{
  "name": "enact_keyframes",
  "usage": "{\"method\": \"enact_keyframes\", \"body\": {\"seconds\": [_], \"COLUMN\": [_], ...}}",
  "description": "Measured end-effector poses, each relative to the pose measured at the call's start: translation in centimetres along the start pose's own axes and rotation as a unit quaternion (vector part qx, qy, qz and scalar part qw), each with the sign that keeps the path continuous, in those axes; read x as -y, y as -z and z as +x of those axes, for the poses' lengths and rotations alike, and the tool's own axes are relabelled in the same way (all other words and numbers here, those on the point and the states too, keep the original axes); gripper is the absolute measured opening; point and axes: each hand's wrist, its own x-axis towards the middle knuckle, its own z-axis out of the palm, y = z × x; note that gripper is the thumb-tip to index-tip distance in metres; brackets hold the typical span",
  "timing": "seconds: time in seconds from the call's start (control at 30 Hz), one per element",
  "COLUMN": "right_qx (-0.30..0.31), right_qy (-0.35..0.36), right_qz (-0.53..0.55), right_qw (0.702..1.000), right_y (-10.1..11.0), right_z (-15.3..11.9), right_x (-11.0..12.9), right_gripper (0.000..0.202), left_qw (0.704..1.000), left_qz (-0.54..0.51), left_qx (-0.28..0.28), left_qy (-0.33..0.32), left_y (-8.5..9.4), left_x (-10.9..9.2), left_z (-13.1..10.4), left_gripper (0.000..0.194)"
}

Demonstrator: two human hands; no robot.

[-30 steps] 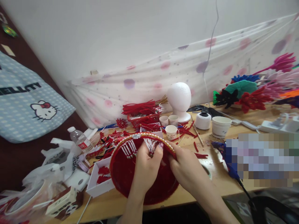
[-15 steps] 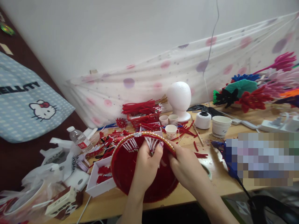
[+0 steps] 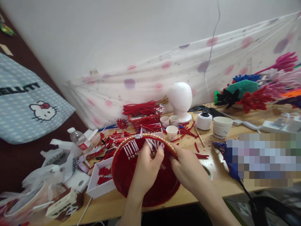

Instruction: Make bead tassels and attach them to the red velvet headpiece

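A round red velvety headdress (image 3: 162, 191) is held above the front of the table, its hollow side facing me. Pearl and gold beads edge its upper rim, with a silvery ornament near the middle. Short white bead strands (image 3: 131, 149) dangle inside that rim. My left hand (image 3: 150, 163) is closed at the upper rim, its thumb and fingers pinched by the strands right of the ornament. On the right side of the rim, my right hand (image 3: 182, 160) is closed around the edge; its fingertips are hidden behind and inside the headdress.
A white foam head (image 3: 180, 100) stands behind small cups (image 3: 172, 132) and a red basket (image 3: 143, 119) of red stems. Left are a white box (image 3: 100, 182), a bottle (image 3: 78, 139) and plastic bags. A blue glue gun (image 3: 231, 166) and fuzzy flowers (image 3: 255, 97) lie right.
The headdress has tilted slightly and its lower edge sits a little lower. The bead strands left of my left hand hang straighter. Both hands keep their hold.
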Motion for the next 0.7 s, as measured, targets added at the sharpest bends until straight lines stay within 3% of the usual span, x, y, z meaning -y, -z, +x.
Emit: {"method": "enact_keyframes", "body": {"seconds": [0.23,0.4,0.6,0.7], "right_qx": [-0.004,-0.030,-0.020,-0.022], "right_qy": [-0.004,-0.002,-0.047,-0.061], "right_qz": [-0.002,-0.022,-0.054,-0.080], "right_qw": [1.000,0.999,0.997,0.995], "right_y": [0.0,0.6,1.0,0.7], "right_z": [0.0,0.2,0.6,1.0], "right_x": [0.2,0.2,0.0,-0.4], "right_gripper": [0.046,0.042,0.043,0.045], "left_qw": [0.997,0.996,0.986,0.991], "left_qz": [0.072,0.072,0.133,0.073], "left_qx": [-0.027,-0.026,-0.030,-0.063], "left_qy": [-0.003,0.055,0.091,0.091], "left_y": [0.1,0.0,1.7,2.4], "left_x": [0.1,-0.1,-0.2,0.1], "left_z": [-0.2,-0.4,-2.2,-3.3], "left_gripper": [0.014,0.019,0.031,0.018]}}
